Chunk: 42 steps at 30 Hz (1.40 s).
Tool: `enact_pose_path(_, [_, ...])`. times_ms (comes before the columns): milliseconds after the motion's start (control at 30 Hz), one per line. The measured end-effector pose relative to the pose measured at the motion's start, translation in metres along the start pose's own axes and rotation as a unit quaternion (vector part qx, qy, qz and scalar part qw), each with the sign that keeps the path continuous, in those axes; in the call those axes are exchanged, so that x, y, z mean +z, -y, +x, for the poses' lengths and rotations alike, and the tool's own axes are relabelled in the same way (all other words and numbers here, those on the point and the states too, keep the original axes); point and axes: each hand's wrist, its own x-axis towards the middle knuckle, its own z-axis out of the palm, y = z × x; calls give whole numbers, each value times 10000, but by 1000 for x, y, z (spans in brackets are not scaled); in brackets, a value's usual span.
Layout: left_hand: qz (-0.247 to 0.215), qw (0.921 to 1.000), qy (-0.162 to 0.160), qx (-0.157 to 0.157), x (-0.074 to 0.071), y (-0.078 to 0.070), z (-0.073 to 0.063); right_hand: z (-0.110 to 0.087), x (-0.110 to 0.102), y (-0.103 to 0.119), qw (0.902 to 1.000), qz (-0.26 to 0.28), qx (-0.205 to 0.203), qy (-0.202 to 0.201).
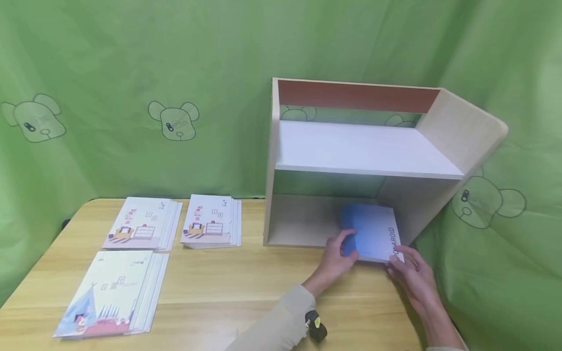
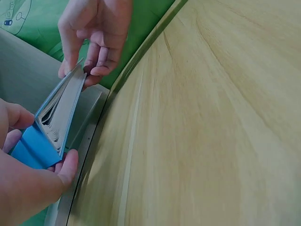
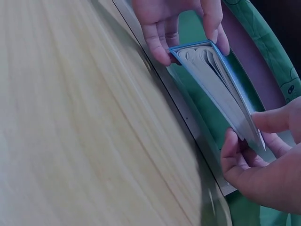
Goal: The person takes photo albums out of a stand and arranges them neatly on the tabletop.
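Note:
A thick book with a blue spine, a cover fading from blue to white and dark lettering that looks like POLAROID is held between both hands. It is at the lower right compartment of the shelf unit. My left hand grips the spine side, thumb and fingers on opposite covers in the left wrist view. On the opposite, page-edge side, my right hand pinches the covers. In the right wrist view, the page block of the book shows between the blue covers.
Three stacks of white illustrated booklets lie on the left of the wooden table: a back-left stack, a smaller one beside it and a front stack. Green curtains stand behind and to the right.

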Motion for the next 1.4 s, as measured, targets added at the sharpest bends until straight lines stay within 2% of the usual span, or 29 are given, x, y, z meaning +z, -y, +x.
enact_pose_path(267, [14,9994,118,312,-13,5,-2,2,7,2,9981,135,-461,395])
enact_pose_path(467, [48,9995,63,315,-18,-1,-2,3,9,-1,9933,432,-762,760])
enact_pose_path(700, [99,9997,1,245,-23,-6,-3,6,15,-1,9895,619,-914,934])
enact_pose_path(933, [205,9989,284,325,-35,-7,-5,7,18,-3,9823,855,-1200,1156])
enact_pose_path(1167, [239,9981,548,142,-48,-9,-10,7,20,-5,9785,633,-1328,1444])
enact_pose_path(1400, [303,9959,712,471,-56,-9,-15,6,23,-4,9832,203,-1202,1359])
